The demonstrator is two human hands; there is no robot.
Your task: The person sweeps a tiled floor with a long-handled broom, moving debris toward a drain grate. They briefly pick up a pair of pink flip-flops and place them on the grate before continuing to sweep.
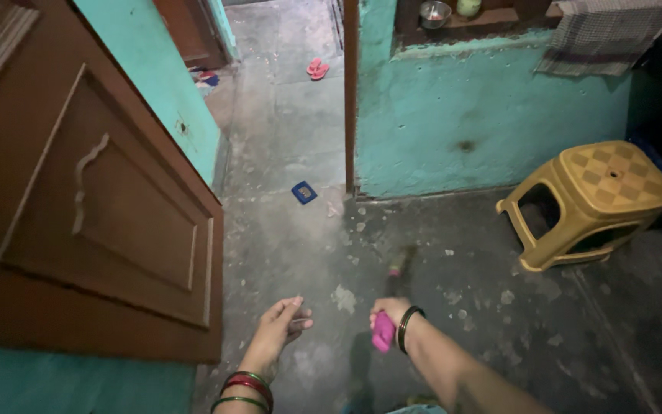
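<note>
My right hand is closed around the pink handle of a broom. The broom's dark, blurred head stretches forward over the grey floor. A dark bangle circles that wrist. My left hand hangs low beside it, a short gap to the left, fingers loosely apart and holding nothing. Red and green bangles ring the left wrist. Pale scraps of debris lie scattered on the floor just ahead of both hands.
An open brown wooden door fills the left side. A yellow plastic stool stands at the right by the teal wall. A small blue object lies at the doorway. Pink slippers rest farther back. A checked cloth hangs over a ledge.
</note>
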